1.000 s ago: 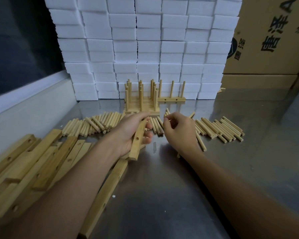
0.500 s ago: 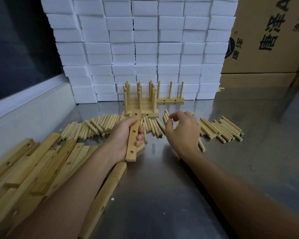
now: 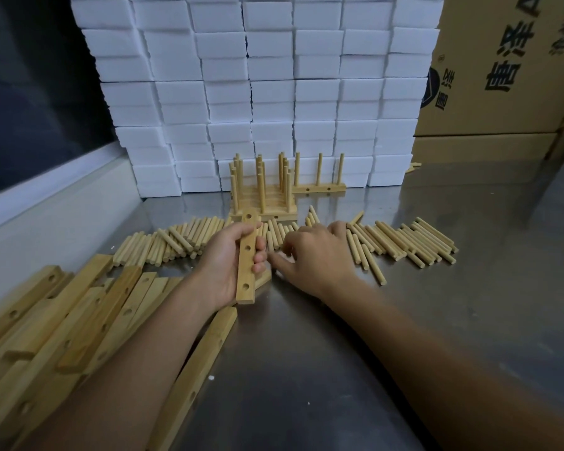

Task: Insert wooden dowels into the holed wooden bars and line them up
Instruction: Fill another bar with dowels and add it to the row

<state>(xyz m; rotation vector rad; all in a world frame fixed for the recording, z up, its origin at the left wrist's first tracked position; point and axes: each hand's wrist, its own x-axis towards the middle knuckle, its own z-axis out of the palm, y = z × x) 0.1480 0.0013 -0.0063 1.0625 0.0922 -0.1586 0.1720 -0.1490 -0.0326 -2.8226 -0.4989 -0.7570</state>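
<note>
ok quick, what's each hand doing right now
left hand: closed around a holed wooden bar, holding it up.
right hand: open, holding nothing, fingers spread over the loose dowels.

Loose pale wooden dowels (image 3: 189, 237) lie in a row across the steel table (image 3: 469, 255). Behind them stand light wooden bars fitted with upright dowels (image 3: 262, 203). Holed flat wooden bars (image 3: 62, 320) are piled left; stacked white foam blocks (image 3: 274, 92) stand behind.
</note>
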